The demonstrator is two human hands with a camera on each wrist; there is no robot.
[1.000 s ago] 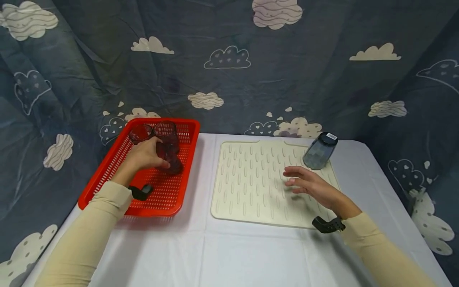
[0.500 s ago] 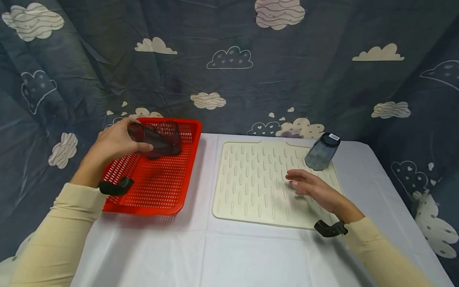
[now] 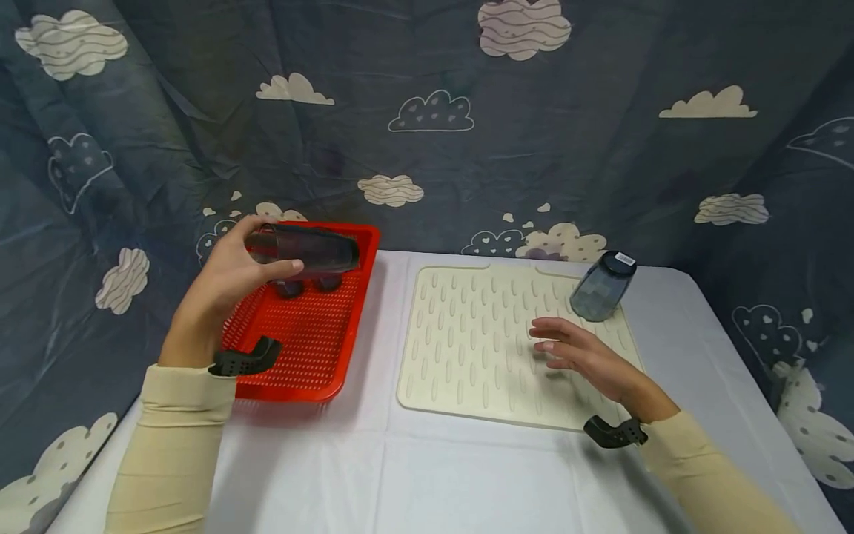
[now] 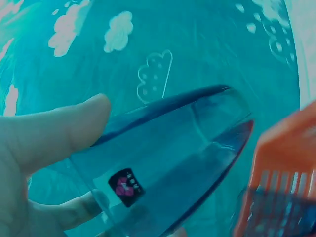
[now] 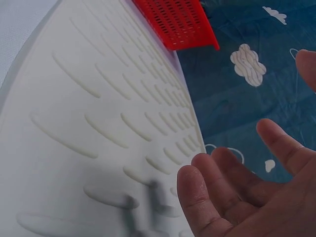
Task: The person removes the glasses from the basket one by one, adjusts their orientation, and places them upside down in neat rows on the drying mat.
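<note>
My left hand (image 3: 270,248) grips a dark see-through cup (image 3: 313,252) and holds it on its side above the far end of the red mesh basket (image 3: 300,348). In the left wrist view the thumb (image 4: 59,131) lies along the cup (image 4: 168,163), which bears a small pink sticker. Two more dark cups (image 3: 291,288) lie in the basket under it. My right hand (image 3: 554,337) hovers open, fingers relaxed, over the cream ridged mat (image 3: 467,334); its fingers (image 5: 232,192) show above the mat (image 5: 98,123). A grey cup (image 3: 603,285) stands upside down, tilted, at the mat's far right corner.
A white cloth (image 3: 400,475) covers the table, with the basket at the left and the mat at the right. A dark blue cloud-print curtain (image 3: 427,111) hangs close behind and around the sides. The table edges drop off at left and right.
My left hand has lifted one dark cup out of the basket and turned it on its side above the far end. The right hand has barely moved.
</note>
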